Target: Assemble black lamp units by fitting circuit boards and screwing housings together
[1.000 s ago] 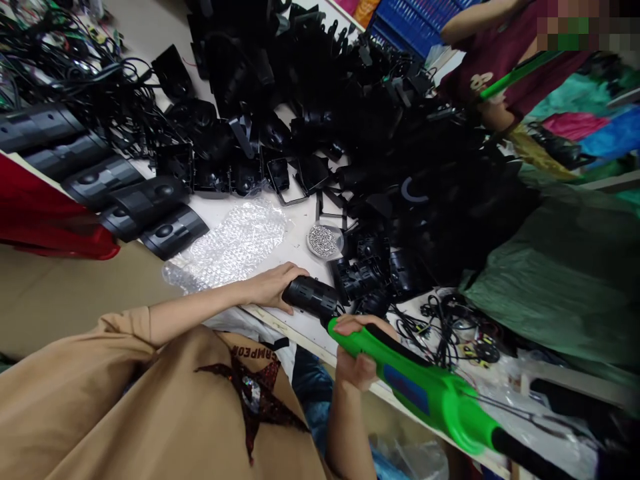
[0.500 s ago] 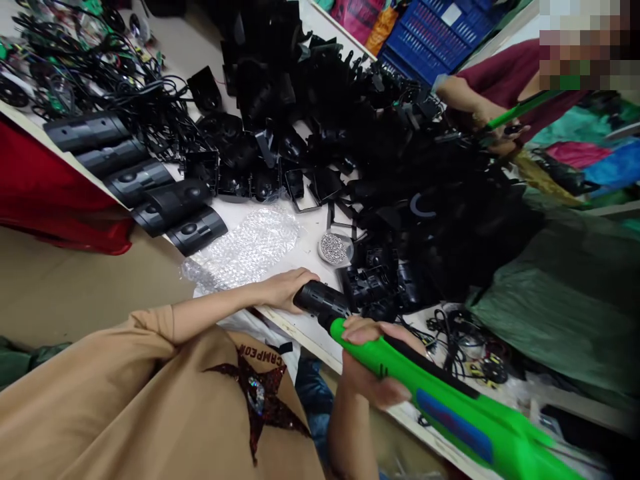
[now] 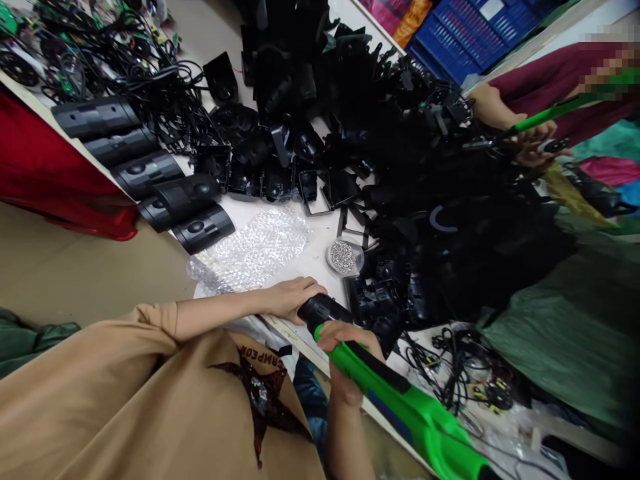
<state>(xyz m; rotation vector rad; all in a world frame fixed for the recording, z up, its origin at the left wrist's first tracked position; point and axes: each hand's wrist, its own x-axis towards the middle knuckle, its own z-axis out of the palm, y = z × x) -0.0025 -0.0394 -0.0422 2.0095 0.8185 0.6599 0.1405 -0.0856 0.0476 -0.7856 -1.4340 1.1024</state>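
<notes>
My left hand (image 3: 294, 297) is closed around one end of a black plastic housing (image 3: 326, 309) at the table's near edge. Wrapped in my right hand (image 3: 350, 347) is a green and black electric screwdriver (image 3: 420, 413). Its front end meets the housing; the bit itself is hidden by my fingers and the housing. Just beyond my left hand stands a small round dish of screws (image 3: 343, 257). Clear bubble wrap (image 3: 260, 247) lies to the left of it.
Several black housings (image 3: 150, 175) line the left table edge, with tangled cables (image 3: 145, 73) behind. A large pile of black parts (image 3: 400, 160) covers the middle. On the right are a green bag (image 3: 545, 313) and loose cables (image 3: 455, 367). Across the table, a co-worker's hands (image 3: 530, 137) hold another green screwdriver.
The view has shifted slightly. My right hand and the screwdriver have moved left, closer to my left hand, and the screwdriver slants more steeply. My left hand still grips the housing.
</notes>
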